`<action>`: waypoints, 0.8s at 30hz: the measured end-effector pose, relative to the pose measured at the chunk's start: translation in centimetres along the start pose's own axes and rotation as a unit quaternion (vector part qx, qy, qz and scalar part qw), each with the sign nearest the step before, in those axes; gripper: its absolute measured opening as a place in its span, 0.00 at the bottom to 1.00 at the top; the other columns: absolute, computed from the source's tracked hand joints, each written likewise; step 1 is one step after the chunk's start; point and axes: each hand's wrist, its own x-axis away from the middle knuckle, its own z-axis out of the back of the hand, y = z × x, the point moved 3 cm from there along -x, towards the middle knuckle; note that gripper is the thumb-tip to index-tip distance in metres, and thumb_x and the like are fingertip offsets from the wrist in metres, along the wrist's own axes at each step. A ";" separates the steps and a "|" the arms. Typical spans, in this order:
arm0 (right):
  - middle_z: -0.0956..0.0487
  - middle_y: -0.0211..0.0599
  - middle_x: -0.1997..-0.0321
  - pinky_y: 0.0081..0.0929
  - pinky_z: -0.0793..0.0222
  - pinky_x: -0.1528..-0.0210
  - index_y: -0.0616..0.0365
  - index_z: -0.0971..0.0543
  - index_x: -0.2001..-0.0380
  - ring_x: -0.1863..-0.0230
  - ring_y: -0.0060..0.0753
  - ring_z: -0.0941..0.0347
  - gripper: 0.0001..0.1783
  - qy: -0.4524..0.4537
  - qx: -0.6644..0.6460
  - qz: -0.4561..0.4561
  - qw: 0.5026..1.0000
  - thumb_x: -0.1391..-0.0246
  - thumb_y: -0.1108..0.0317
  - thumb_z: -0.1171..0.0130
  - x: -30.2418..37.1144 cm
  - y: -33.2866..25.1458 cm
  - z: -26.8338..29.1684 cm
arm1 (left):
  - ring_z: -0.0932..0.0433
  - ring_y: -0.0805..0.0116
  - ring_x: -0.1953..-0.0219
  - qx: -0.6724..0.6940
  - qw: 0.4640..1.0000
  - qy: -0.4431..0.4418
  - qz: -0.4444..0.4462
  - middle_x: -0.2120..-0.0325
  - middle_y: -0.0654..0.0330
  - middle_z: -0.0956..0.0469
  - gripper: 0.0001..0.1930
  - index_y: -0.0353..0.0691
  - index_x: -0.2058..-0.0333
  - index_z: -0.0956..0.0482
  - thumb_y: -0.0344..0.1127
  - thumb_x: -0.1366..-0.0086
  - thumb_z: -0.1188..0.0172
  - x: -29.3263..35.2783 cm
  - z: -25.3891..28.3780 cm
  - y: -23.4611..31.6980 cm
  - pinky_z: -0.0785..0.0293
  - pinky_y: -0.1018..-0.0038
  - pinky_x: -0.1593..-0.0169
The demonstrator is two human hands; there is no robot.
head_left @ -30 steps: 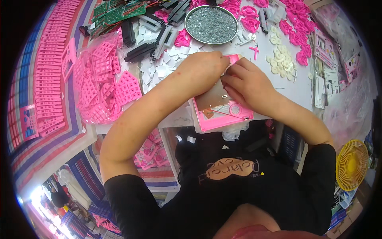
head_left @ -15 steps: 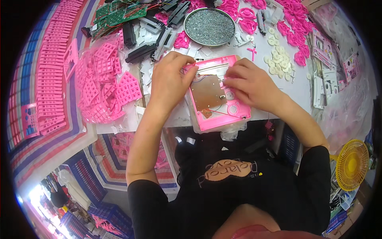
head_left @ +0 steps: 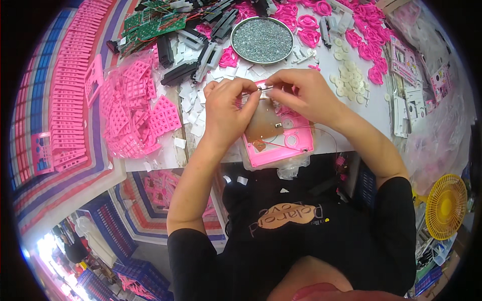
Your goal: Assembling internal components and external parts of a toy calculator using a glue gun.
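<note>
A pink plastic casing (head_left: 273,156) lies in front of me on the table. A brown circuit board (head_left: 263,120) sits in it, with thin wires running about. Over the far end of the casing my left hand (head_left: 224,106) and my right hand (head_left: 310,96) are close together. Between their fingertips is a thin, dark, rod-like metal piece (head_left: 266,89), pinched from both sides; its exact kind is too small to make out. A red wire (head_left: 329,129) loops out to the right of the casing. The hands hide the casing's far corners.
Beyond the hands stands a round tray (head_left: 233,46) of small screws. Pink keypad parts (head_left: 128,115) fill a bag at left, near green circuit boards (head_left: 160,25) and black-grey parts (head_left: 181,72). Cream discs (head_left: 351,80) and pink rings (head_left: 369,50) lie at right.
Both hands have moved in toward each other at the casing's far end, now pinching the thin metal piece between them. The red wire now arcs out to the right.
</note>
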 end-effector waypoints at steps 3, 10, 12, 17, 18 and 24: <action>0.17 0.38 0.73 0.23 0.27 0.70 0.62 0.17 0.61 0.74 0.24 0.21 0.08 0.039 -0.041 0.017 0.998 0.40 0.69 0.39 -0.2 0.3 -0.9 | 0.25 0.70 0.71 -0.028 1.000 -0.003 -0.010 0.73 0.65 0.19 0.05 0.42 0.68 0.17 0.32 0.42 0.31 0.3 0.1 0.2 0.38 0.68 0.52; 0.17 0.36 0.63 0.22 0.25 0.58 0.65 0.21 0.47 0.62 0.22 0.21 0.16 -0.018 -0.284 -0.071 0.956 0.34 0.70 0.45 1.8 0.3 -1.2 | 0.25 0.69 0.70 0.002 0.997 0.044 -0.056 0.72 0.66 0.19 0.05 0.43 0.68 0.18 0.30 0.43 0.31 0.5 -0.1 0.1 0.39 0.69 0.54; 0.17 0.35 0.60 0.22 0.26 0.54 0.66 0.22 0.44 0.58 0.21 0.22 0.17 -0.052 -0.312 -0.079 0.945 0.33 0.71 0.46 1.7 0.4 -1.4 | 0.25 0.68 0.69 0.007 0.996 0.040 -0.083 0.72 0.66 0.19 0.05 0.43 0.68 0.18 0.29 0.43 0.31 0.7 -0.2 0.3 0.40 0.69 0.54; 0.18 0.33 0.63 0.22 0.25 0.55 0.64 0.21 0.46 0.61 0.20 0.22 0.16 -0.078 -0.332 -0.109 0.934 0.33 0.72 0.46 2.0 1.1 -0.9 | 0.24 0.67 0.68 -0.040 0.992 0.035 -0.116 0.72 0.65 0.19 0.06 0.44 0.69 0.18 0.28 0.44 0.31 0.8 0.1 0.5 0.40 0.69 0.55; 0.17 0.32 0.65 0.22 0.26 0.57 0.63 0.20 0.47 0.63 0.19 0.22 0.15 -0.080 -0.299 -0.114 0.944 0.35 0.71 0.45 2.7 0.8 -0.7 | 0.23 0.67 0.68 -0.044 0.992 0.043 -0.111 0.72 0.65 0.19 0.06 0.44 0.69 0.18 0.28 0.45 0.31 1.0 0.2 0.4 0.40 0.68 0.55; 0.18 0.30 0.70 0.19 0.31 0.68 0.60 0.17 0.52 0.71 0.18 0.25 0.14 0.016 -0.079 -0.069 0.994 0.42 0.71 0.40 4.5 2.3 4.4 | 0.23 0.68 0.68 -0.060 0.996 0.040 -0.056 0.73 0.68 0.19 0.07 0.47 0.68 0.19 0.29 0.46 0.31 1.8 1.2 1.2 0.42 0.67 0.53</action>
